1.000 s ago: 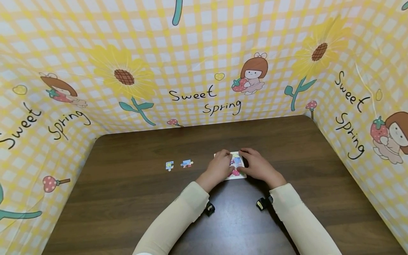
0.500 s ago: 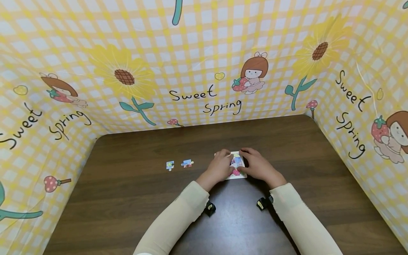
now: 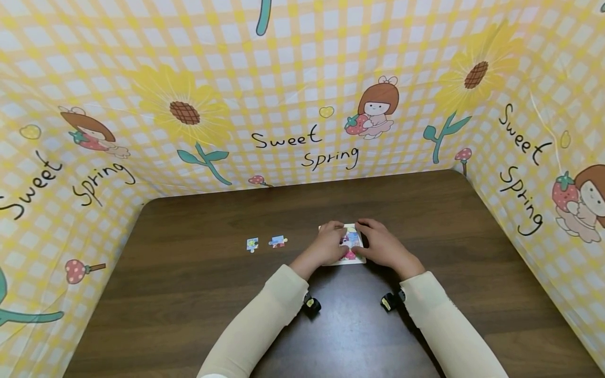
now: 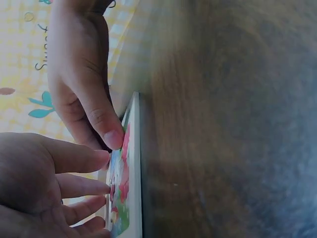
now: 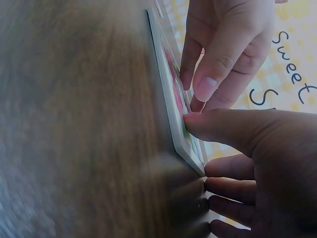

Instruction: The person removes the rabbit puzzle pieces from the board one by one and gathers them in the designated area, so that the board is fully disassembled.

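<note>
A yellow-checked cloth (image 3: 283,52) is rising behind the puzzle board (image 4: 135,173) and on both its sides, while a dark wooden table (image 3: 179,315) is bearing the board. The left sleeve (image 3: 255,325) and right sleeve (image 3: 451,325) are reaching in from the board's near side. The right hand (image 3: 385,247) is resting at the board's right, thumb on its face, the other fingers spreading along its edge, apart rather than clamping. The left hand (image 3: 323,247) is covering the board's left part, its fingers also standing apart; whether its thumb is touching, the views are not showing. Left of the board, the nearer jigsaw piece (image 3: 278,241) and the farther jigsaw piece (image 3: 252,244) are lying loose. Since a second ago the left hand is shifting slightly, baring more of the board's near edge, while the right hand and both pieces are staying put; the work is apparently remaining at the board, advancing little.
</note>
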`<state>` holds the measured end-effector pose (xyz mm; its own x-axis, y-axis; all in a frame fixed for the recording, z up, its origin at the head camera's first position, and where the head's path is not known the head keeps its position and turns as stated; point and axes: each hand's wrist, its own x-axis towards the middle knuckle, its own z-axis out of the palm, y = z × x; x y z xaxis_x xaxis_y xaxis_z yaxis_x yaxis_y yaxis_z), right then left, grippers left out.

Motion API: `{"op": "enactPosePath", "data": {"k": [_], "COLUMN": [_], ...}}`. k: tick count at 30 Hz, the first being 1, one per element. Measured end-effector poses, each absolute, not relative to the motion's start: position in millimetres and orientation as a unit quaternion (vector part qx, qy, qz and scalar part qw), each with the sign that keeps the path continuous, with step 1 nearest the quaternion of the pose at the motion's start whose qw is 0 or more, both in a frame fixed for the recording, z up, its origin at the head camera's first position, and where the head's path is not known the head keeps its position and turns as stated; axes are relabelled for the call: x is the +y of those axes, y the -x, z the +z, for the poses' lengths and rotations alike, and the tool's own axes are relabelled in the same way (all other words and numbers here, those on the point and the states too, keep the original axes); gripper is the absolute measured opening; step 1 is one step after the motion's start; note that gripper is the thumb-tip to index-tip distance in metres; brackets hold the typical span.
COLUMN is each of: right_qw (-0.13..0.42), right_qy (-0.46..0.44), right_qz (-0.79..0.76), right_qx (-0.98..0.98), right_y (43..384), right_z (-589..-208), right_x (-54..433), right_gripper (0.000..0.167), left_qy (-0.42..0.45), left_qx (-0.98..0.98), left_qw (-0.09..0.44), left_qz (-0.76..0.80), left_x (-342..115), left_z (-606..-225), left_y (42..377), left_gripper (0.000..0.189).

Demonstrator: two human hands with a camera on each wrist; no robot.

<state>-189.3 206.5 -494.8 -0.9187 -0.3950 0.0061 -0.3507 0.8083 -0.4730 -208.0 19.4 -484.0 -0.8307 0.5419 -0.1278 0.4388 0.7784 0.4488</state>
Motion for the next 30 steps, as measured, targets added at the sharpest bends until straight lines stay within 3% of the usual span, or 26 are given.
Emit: {"op": "enactPosePath", "data": {"k": [8,22,30], "right_qw": [0.045,0.052,0.053], "right_qy": [0.199,0.194,0.193], "right_qz": [-0.239,-0.240,-0.238], "right_qx": [0.949,0.950,0.950], "right_y": [189.3,191.0,190.3], "right_z": [-495.2,-493.5,-493.7], "right_x": [207.4,207.0,206.4], "right_gripper": [0.070,0.071,0.071], "left_qy": [-0.254,-0.228,-0.209], "left_qx": [0.918,0.930,0.907], "left_qw": [0.156,0.142,0.159], "left_qz": [0.261,0.253,0.331], "left_x": [19.4,19.3,15.9], "left_z": [-484.2,-487.2,-487.1], "left_y": [211.0,211.4,211.4], "left_gripper": [0.049,0.051,0.047]}}
